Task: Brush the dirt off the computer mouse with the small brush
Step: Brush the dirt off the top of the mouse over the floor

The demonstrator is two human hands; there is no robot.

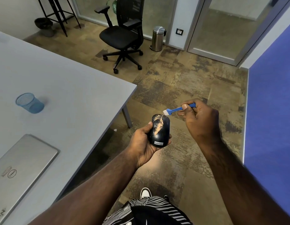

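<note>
A black computer mouse point(162, 132) with a streak of tan dust along its top lies in my left hand point(144, 143), whose fingers and thumb curl round its sides, above the floor beside the table. My right hand point(201, 120) pinches the handle of a small blue brush point(176, 109). The brush's white bristles point left and hover just above the mouse's far end, very close to it; whether they touch is unclear.
A grey table point(72, 98) fills the left, with a shut silver laptop point(19, 172) and a blue mesh cup point(29, 103) on it. A black office chair point(123, 34) and a steel bin point(157, 38) stand farther off. A blue wall point(271, 119) runs along the right.
</note>
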